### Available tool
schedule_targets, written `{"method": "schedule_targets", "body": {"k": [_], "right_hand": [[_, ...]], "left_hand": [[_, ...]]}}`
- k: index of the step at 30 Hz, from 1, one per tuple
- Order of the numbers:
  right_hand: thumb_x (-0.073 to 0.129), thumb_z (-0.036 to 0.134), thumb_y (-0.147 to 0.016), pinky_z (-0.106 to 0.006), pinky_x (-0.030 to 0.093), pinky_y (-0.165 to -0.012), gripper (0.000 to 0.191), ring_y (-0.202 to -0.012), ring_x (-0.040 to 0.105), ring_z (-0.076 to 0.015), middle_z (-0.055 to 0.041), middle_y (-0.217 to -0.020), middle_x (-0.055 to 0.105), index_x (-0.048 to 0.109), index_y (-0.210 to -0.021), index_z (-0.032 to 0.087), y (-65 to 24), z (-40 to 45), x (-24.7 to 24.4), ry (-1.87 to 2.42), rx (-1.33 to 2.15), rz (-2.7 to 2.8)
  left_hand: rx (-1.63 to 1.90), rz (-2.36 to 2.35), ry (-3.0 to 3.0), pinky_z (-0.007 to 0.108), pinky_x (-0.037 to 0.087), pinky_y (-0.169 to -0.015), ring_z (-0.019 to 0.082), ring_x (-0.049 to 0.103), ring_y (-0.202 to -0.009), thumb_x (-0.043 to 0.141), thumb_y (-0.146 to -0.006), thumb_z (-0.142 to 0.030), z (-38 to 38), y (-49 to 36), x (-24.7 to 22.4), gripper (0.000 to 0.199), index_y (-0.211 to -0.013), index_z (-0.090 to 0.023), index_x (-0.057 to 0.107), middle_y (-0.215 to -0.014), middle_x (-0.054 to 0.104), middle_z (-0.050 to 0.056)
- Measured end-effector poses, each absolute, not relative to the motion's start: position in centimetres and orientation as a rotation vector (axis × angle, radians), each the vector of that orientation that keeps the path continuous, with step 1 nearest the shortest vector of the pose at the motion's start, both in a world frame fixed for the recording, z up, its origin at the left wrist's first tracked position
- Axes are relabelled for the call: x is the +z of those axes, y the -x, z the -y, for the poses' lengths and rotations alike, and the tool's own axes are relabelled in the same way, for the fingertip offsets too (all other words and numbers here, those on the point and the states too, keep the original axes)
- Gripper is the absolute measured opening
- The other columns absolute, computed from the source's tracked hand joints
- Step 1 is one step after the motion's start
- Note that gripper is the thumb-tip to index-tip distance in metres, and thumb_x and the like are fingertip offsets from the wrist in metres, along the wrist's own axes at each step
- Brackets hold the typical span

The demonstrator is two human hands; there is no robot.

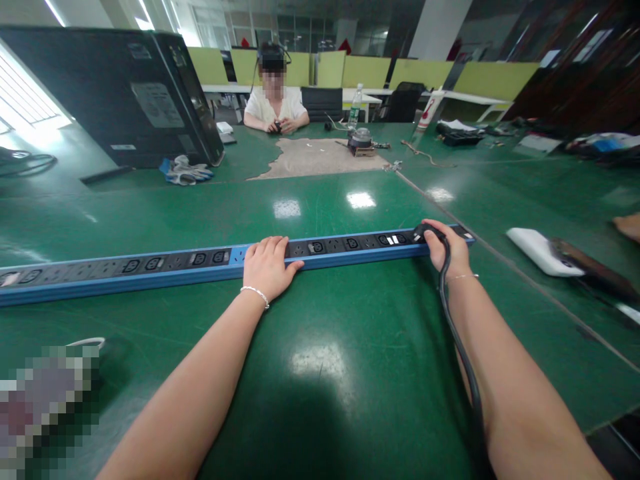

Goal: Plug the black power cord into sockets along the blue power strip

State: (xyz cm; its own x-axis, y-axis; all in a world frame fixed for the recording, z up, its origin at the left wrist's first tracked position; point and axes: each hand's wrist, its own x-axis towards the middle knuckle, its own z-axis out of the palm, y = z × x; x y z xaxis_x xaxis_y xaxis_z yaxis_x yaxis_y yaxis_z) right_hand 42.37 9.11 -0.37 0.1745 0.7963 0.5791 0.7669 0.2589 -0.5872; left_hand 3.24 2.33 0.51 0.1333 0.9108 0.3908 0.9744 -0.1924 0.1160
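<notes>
A long blue power strip [215,273] with black sockets lies across the green table in front of me. My left hand [267,267] is closed over its middle, fingers across the top and thumb at the near side. Toward the strip's right end, my right hand [447,250] grips a black plug [423,231] against the socket face. How far the plug sits in a socket is hidden by my fingers. From it a black power cord [456,330] runs down along my right forearm and out of view at the bottom.
A black computer case [115,100] and gloves [186,171] stand beyond at left. A person [275,110] sits opposite, holding a small dark object. A bottle [355,107] stands behind a small device [361,141]. A white object [543,251] lies at right; a blurred-out item [45,400] is near left.
</notes>
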Motion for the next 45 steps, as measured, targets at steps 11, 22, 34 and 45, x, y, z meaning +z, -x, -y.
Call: {"method": "schedule_targets", "body": {"k": [11,22,34,45], "right_hand": [[0.049,0.033,-0.082,-0.043,0.044,-0.098,0.033,-0.101,0.062,-0.0250,-0.0071,-0.109,0.067,0.064,-0.109,0.022,-40.6,-8.1,0.1,1.457,-0.026,1.694],[0.047,0.033,-0.084,-0.050,0.030,-0.107,0.031,-0.120,0.050,-0.0238,-0.0042,-0.118,0.063,0.060,-0.110,0.025,-40.7,-8.6,-1.7,1.415,-0.005,1.608],[0.046,0.033,-0.084,-0.051,0.030,-0.105,0.031,-0.118,0.052,-0.0248,-0.0059,-0.117,0.064,0.061,-0.110,0.025,-40.7,-7.7,-1.3,1.485,-0.102,1.663],[0.042,0.039,-0.086,-0.040,0.044,-0.095,0.035,-0.104,0.059,-0.0238,-0.0101,-0.112,0.064,0.061,-0.108,0.019,-40.9,-8.1,0.0,1.312,-0.170,1.315]], "left_hand": [[-0.576,1.868,2.237,0.043,0.028,-0.102,0.028,0.042,-0.122,0.043,-0.083,-0.054,-2.3,-3.2,0.5,0.058,-0.126,-0.016,0.047,-0.129,0.053,0.012],[-0.571,1.885,2.248,0.043,0.027,-0.103,0.027,0.041,-0.123,0.044,-0.082,-0.054,-2.3,-3.3,0.6,0.058,-0.127,-0.018,0.046,-0.130,0.052,0.012],[-0.559,1.891,2.245,0.043,0.027,-0.102,0.028,0.042,-0.122,0.044,-0.082,-0.054,-2.3,-3.3,0.7,0.059,-0.127,-0.017,0.046,-0.129,0.052,0.012],[-0.557,1.876,2.222,0.042,0.028,-0.102,0.027,0.043,-0.122,0.044,-0.082,-0.054,-2.2,-3.3,0.6,0.057,-0.126,-0.018,0.046,-0.128,0.053,0.012]]}}
